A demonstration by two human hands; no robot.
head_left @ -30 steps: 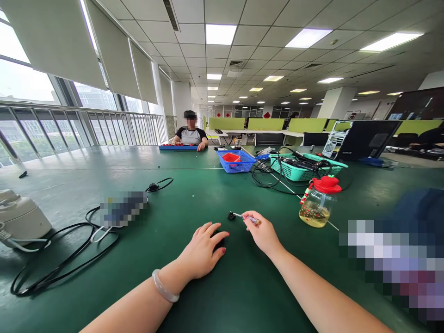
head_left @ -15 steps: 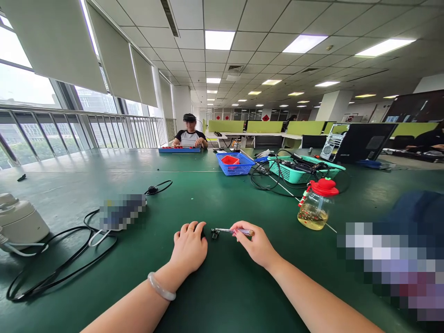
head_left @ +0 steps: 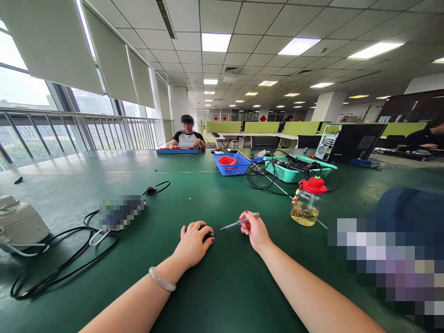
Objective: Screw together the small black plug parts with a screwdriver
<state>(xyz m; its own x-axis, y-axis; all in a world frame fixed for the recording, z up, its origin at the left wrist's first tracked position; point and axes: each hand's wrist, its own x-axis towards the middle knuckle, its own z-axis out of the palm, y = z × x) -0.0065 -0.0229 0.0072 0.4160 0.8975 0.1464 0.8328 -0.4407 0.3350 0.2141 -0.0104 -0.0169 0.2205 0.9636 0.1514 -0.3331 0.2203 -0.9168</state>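
My right hand (head_left: 255,230) is closed around a slim screwdriver (head_left: 233,225) with a see-through handle. Its thin metal shaft points left toward my other hand, with a gap between the tip and the fingers. My left hand (head_left: 194,241) rests low over the table, fingers curled and thumb drawn in. Between thumb and fingers shows a small black part (head_left: 209,235) with a shiny spot, mostly hidden by the hand. A pale bangle (head_left: 162,280) circles the left wrist.
On the green table (head_left: 138,259) stand a lidded glass jar (head_left: 305,212), a blue basket (head_left: 231,170) and a green basket (head_left: 286,175) of cables. Black cable (head_left: 52,268) loops at left beside a white device (head_left: 21,222). A person (head_left: 187,138) sits across the table.
The screwdriver has lifted and pulled back right from the small black part, its tip now tilting down. My left thumb and fingers have closed around the part, which lay beside that hand.
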